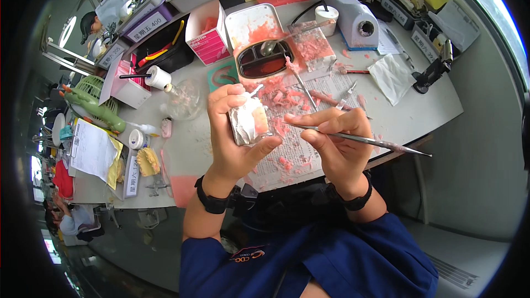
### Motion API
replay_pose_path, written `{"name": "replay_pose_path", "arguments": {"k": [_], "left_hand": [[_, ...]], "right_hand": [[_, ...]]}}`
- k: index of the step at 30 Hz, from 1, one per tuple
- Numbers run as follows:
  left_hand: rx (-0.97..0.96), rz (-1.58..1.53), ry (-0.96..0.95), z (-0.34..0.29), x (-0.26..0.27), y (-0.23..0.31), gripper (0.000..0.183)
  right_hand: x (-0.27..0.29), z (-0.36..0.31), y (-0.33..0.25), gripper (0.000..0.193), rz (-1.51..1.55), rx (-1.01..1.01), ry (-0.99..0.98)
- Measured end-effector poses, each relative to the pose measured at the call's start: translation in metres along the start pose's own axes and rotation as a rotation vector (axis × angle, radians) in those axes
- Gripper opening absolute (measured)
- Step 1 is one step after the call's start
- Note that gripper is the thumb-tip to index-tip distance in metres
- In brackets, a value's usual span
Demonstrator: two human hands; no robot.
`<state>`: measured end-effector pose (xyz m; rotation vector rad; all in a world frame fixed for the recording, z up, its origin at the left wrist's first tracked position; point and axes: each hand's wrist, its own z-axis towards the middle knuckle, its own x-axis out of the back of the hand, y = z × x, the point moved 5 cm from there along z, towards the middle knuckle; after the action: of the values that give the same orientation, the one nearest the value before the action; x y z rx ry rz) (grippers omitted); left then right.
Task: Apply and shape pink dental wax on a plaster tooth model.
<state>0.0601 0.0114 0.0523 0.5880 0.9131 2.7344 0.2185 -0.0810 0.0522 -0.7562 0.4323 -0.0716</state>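
My left hand (224,149) is wrapped round a white plaster dental model (243,124), held up above the table. A patch of pink wax (259,118) covers its right side. In a pen-like grip, my right hand (346,157) is closed on a slim metal wax carver (381,143). Its near end points down to the right; the other tip, by my fingertips, lies just right of the model, apart from it. Beneath both hands, pink wax shavings (274,98) are scattered over a printed paper sheet (295,160).
Behind the hands stands a wax pot (238,55) with dark red compartments. Further back are a pink-and-white wax box (208,41) and a grey-blue machine (353,22). Left lie a glass burner (185,99) and a yellowish dental cast (148,161). A knife (346,95) rests right of the shavings.
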Motion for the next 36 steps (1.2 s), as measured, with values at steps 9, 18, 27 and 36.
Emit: {"name": "replay_pose_path", "arguments": {"k": [9, 18, 27, 36], "left_hand": [[-0.047, 0.189, 0.032, -0.004, -0.001, 0.004, 0.071], [0.034, 0.202, 0.035, -0.006, 0.000, 0.001, 0.069], [0.049, 0.162, 0.030, -0.008, -0.002, 0.002, 0.066], [0.037, 0.189, 0.020, -0.009, -0.004, 0.004, 0.065]], "right_hand": [[-0.012, -0.002, 0.008, 0.024, -0.070, 0.002, -0.076], [-0.007, 0.003, 0.004, 0.021, 0.052, 0.072, -0.052], [-0.011, 0.001, 0.004, 0.020, -0.147, 0.095, -0.120], [-0.015, 0.001, 0.001, 0.019, -0.315, 0.167, -0.137]]}}
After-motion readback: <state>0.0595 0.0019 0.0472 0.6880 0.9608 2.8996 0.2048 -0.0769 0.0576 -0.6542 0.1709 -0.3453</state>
